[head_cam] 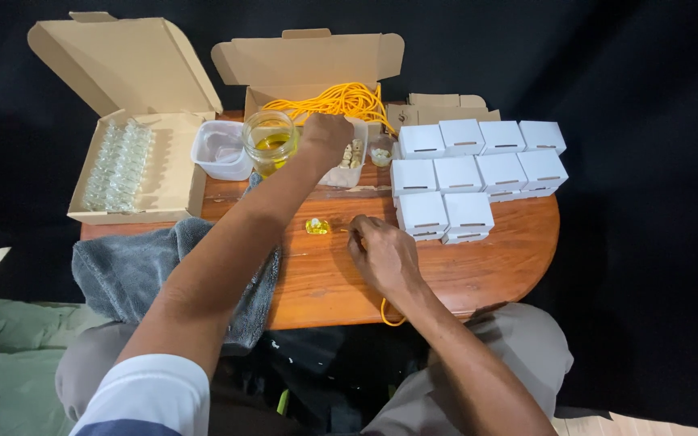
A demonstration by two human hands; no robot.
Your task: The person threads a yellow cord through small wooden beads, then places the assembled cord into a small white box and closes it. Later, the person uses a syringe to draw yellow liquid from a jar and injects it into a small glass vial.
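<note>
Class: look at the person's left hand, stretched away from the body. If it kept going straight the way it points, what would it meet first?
Probably the clear tray of small pieces just under the left hand, then the yellow cord in the open box; depth is unclear.

Both forearms are bare from the hands back, and neither the left hand (pixel 326 137) nor the right hand (pixel 383 254) carries a ring, watch or glove. Behind the left hand, up at the shoulder, sits a short white sleeve (pixel 151 396) with a dark blue band along its lower edge. Below the right hand, the legs are covered in grey-beige trousers (pixel 519 347), plain and unpatterned.
</note>
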